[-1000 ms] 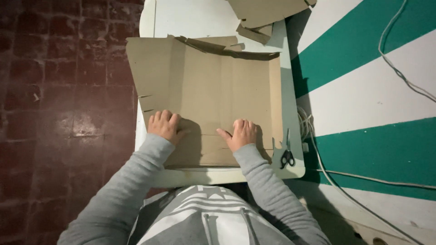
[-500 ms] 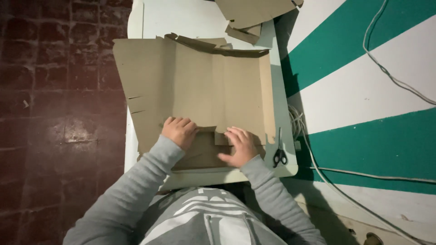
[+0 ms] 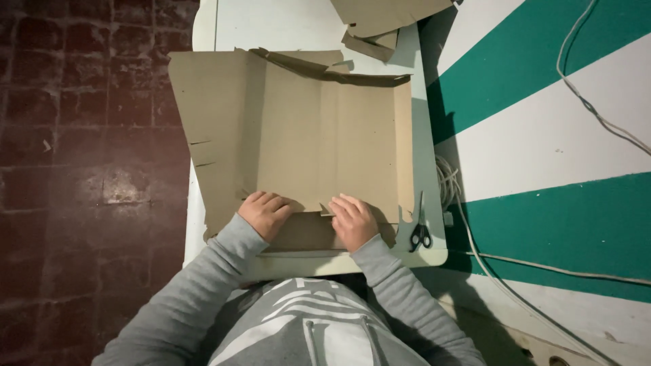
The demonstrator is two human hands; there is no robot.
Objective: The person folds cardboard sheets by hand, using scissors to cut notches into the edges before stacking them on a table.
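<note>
Under both hands lies a big flattened sheet of cardboard (image 3: 298, 135) on a pale table (image 3: 298, 20), seen from the head camera. The left hand (image 3: 266, 213) presses flat on the sheet's near edge, fingers together and curled over a folded flap. Just beside it, the right hand (image 3: 352, 220) rests palm down, fingers loosely together, pinching nothing. Right of that hand lie black-handled scissors (image 3: 420, 227). Well beyond the hands sit loose cardboard scraps (image 3: 380, 17).
</note>
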